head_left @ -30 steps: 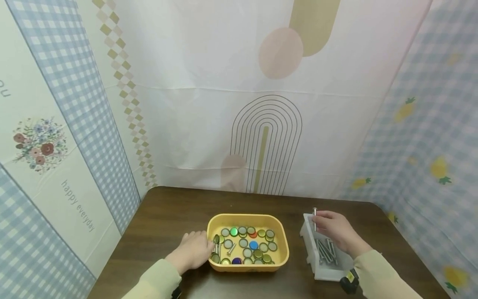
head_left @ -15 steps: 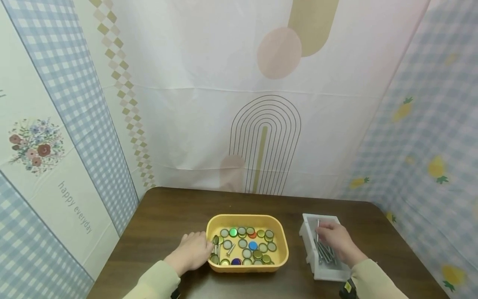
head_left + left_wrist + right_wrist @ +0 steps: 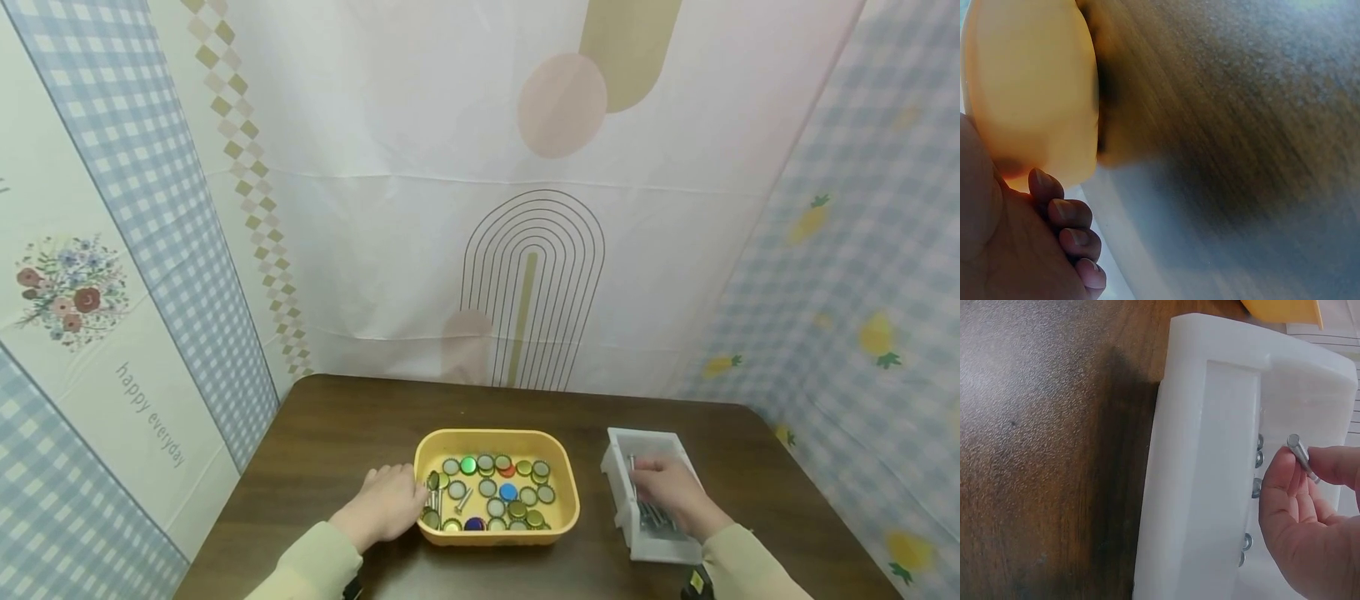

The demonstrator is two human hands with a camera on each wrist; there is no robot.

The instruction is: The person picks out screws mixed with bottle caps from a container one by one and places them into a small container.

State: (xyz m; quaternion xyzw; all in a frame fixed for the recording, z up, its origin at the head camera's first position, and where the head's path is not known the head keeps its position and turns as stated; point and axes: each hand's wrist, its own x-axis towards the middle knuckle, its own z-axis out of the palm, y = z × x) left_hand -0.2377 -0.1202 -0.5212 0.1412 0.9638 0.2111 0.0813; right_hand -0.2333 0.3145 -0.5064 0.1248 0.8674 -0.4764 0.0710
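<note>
My right hand (image 3: 669, 492) is over the white tray (image 3: 660, 554) and pinches a silver screw (image 3: 1298, 450) between thumb and fingertips. The screw's head points up in the head view, close to the tray's left wall. More screws (image 3: 654, 515) lie in the tray, partly hidden under the hand; several rounded heads show along the wall in the right wrist view. My left hand (image 3: 386, 502) grips the left rim of the yellow bin (image 3: 498, 539), its fingers bent against the outer wall in the left wrist view. Bottle caps (image 3: 508, 492) and a few screws (image 3: 464, 500) lie in that bin.
Both containers stand on a dark brown wooden table (image 3: 360, 417), with a gap of bare wood between them. A patterned cloth (image 3: 375, 250) hangs behind the table, and checked cloths (image 3: 840, 350) enclose the sides.
The right hand has lowered with the screw from above the tray's far end into the tray. The left hand and the yellow bin stay where they were.
</note>
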